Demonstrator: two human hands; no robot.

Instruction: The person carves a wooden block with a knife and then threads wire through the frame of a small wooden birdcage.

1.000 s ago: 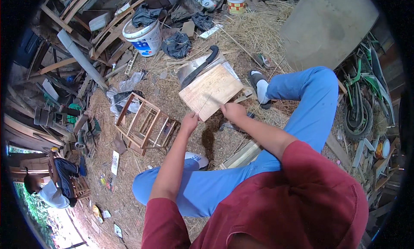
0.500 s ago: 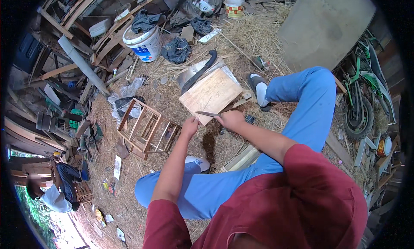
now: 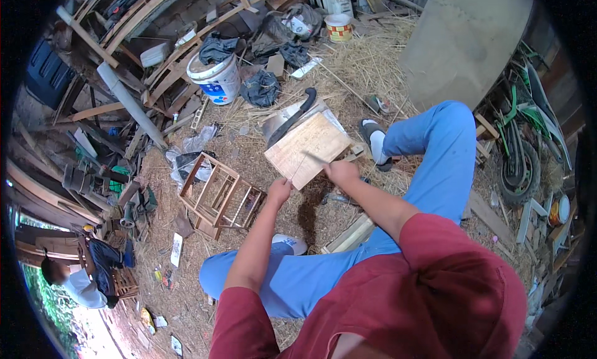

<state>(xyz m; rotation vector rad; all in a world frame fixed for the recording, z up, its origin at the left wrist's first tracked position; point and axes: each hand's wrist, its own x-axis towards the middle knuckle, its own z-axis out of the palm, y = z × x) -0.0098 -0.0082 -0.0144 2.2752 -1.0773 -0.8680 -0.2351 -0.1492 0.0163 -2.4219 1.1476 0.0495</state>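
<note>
Left hand: fingers closed in a pinch at the board's near corner, on the end of what I make out as a thin sliver; its material is too fine for me to tell.
Right hand: curled tight around the handle of a knife, the blade reaching up and left over the board; I cannot tell whether its edge touches the sliver.
Board: one, pale wood, flat and rectangular, visible grain, lying low in front of both hands with the sliver above its near part.
Long blade: one, dark, with a curved black handle, lying along the board's far left side on a dull grey sheet.
Wooden frame: one, open, built of narrow brown slats, on the ground left of the left hand.
Ground: rough and brown, strewn with chips; loose straw lies beyond the board.
Buckets: I count two beyond the board, a large white one topped by a crumpled black bag, and a small red-and-yellow one.
Co-worker: one person, seated far to the left.
Motorbike: one, green-trimmed, knobbly tyre, at my right.
</note>
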